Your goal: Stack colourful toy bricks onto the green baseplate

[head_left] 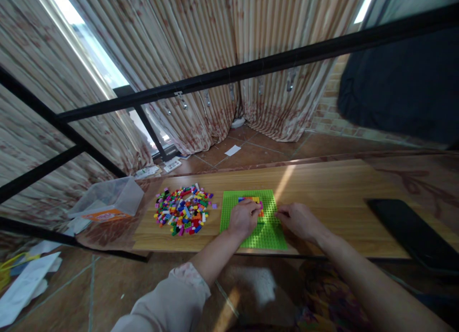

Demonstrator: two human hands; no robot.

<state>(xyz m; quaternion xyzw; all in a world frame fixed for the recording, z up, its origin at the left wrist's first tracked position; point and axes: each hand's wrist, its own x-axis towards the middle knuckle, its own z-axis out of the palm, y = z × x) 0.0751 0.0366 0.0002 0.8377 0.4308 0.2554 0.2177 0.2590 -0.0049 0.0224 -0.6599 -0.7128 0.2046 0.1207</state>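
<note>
A green studded baseplate (229, 224) lies on the wooden board. Yellow, blue, orange and pink bricks (255, 199) form a row and corner on its upper middle. My left hand (244, 218) is over the plate, fingers bent and pinched at these bricks, covering part of them. Whatever lies between its fingertips is hidden. At the plate's right edge is my right hand (296, 219), its thumb and fingers closed together and pointing at the plate. Whether a small piece is in that pinch cannot be made out. Left of the plate spreads a heap of mixed toy bricks (184, 210).
A clear plastic box (111, 198) with an orange label stands left of the board (330, 184). A black phone-like slab (412, 231) lies at the right. Black metal bars (222, 76) cross beyond the board, in front of curtains (201, 40).
</note>
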